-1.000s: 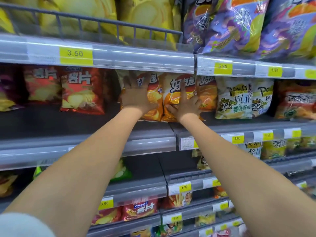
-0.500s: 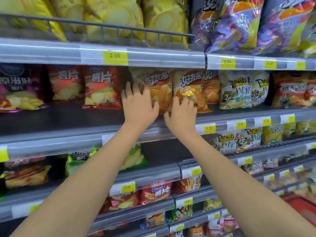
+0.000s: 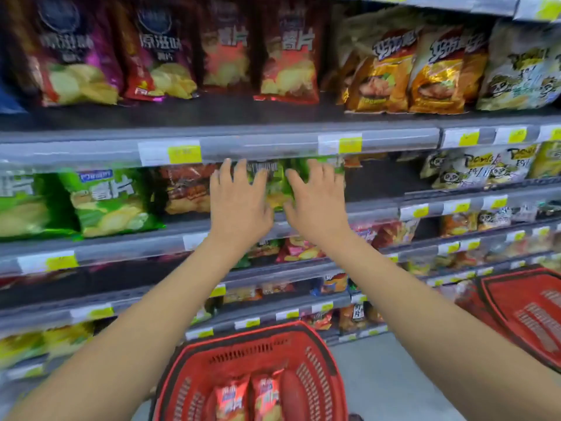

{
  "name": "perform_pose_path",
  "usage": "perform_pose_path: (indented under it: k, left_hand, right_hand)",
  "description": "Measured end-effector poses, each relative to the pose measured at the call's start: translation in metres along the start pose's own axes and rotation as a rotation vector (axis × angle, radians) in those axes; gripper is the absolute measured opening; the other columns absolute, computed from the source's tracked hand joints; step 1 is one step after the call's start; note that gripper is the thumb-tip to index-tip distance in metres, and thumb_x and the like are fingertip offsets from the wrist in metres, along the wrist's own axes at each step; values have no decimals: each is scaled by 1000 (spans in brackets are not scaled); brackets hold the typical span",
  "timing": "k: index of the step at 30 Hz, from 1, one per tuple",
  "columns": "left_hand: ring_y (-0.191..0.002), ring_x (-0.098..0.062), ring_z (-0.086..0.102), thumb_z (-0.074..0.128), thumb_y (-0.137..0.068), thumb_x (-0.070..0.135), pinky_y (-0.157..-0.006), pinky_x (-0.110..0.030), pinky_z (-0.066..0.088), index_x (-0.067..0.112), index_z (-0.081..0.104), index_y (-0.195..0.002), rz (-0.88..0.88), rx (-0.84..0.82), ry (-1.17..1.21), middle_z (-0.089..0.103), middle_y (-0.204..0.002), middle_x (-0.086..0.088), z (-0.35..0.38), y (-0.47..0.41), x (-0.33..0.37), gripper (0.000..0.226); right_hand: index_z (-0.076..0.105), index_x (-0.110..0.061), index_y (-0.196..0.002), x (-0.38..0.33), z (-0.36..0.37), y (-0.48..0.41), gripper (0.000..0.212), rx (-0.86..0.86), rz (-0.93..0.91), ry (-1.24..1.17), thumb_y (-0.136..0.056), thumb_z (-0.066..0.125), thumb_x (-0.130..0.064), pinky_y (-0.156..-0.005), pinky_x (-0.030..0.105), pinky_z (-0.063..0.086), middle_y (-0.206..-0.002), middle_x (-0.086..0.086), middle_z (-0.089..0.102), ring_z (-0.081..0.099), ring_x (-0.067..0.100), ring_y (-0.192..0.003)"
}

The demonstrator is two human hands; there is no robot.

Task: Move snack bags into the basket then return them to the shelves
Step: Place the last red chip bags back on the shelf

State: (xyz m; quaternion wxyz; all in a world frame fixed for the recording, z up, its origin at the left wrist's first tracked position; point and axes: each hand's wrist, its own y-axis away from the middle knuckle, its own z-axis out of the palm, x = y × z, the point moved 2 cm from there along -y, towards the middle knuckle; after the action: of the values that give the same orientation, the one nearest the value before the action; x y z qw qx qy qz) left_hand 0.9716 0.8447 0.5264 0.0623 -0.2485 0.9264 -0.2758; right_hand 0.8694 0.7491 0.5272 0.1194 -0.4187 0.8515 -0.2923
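My left hand (image 3: 238, 205) and my right hand (image 3: 315, 202) are stretched side by side toward a shelf (image 3: 121, 244) at mid height, fingers spread, in front of green snack bags (image 3: 274, 185) standing there. Neither hand has closed on a bag; whether the fingertips touch them I cannot tell. Below me a red plastic basket (image 3: 318, 369) stands on the floor with two red chip bags (image 3: 246, 399) upright inside it.
Orange bags (image 3: 406, 74) and red bags (image 3: 288, 62) fill the shelf above. Larger green bags (image 3: 109, 202) stand to the left of my hands. Another red basket (image 3: 522, 311) sits at the right. Grey floor (image 3: 391, 387) lies between the baskets.
My hands left the orange bags on the upper shelf and dropped to the shelf below, now in front of green bags. The view tilted down, bringing the red basket into sight.
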Motion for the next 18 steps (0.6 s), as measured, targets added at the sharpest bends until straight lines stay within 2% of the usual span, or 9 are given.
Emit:
perform_pose_path:
  k: [5, 8, 12, 16, 18]
  left_hand:
    - [-118, -44, 49, 69, -74, 23, -90, -51, 43, 6, 59, -116, 12, -80, 106, 56, -124, -23, 29, 84, -43, 46]
    - [-107, -41, 54, 69, -68, 24, -84, -47, 46, 7, 60, -113, -3, -181, 115, 59, -114, -20, 61, 135, -56, 49]
    - [-108, -40, 53, 72, -68, 29, -85, -48, 46, 9, 61, -116, -80, -416, 109, 60, -112, -19, 112, 202, -63, 53]
    - [-109, -41, 53, 69, -71, 30, -87, -48, 45, 9, 59, -123, -151, -671, 130, 59, -115, -20, 158, 268, -60, 57]
    - [-119, -39, 46, 65, -77, 37, -94, -46, 40, 15, 50, -134, -176, -809, 112, 53, -126, -17, 179, 298, -56, 62]
  right_hand:
    - [64, -12, -112, -60, 33, 74, 46, -171, 18, -37, -68, 73, -24, -84, 50, 45, -116, 27, 57, 54, 43, -105]
    - [66, -13, -110, -82, 57, 123, 45, -284, 42, -71, -66, 73, -23, -81, 49, 46, -111, 25, 58, 55, 42, -100]
    - [66, -13, -111, -97, 100, 192, 53, -537, 73, -75, -61, 79, -26, -76, 47, 48, -106, 24, 59, 58, 42, -94]
    - [60, -16, -121, -95, 140, 258, 53, -852, 166, -88, -71, 71, -31, -86, 49, 44, -112, 24, 56, 54, 43, -105]
    - [56, -18, -126, -89, 157, 286, 53, -951, 219, -89, -76, 66, -33, -88, 46, 43, -116, 23, 54, 51, 42, -109]
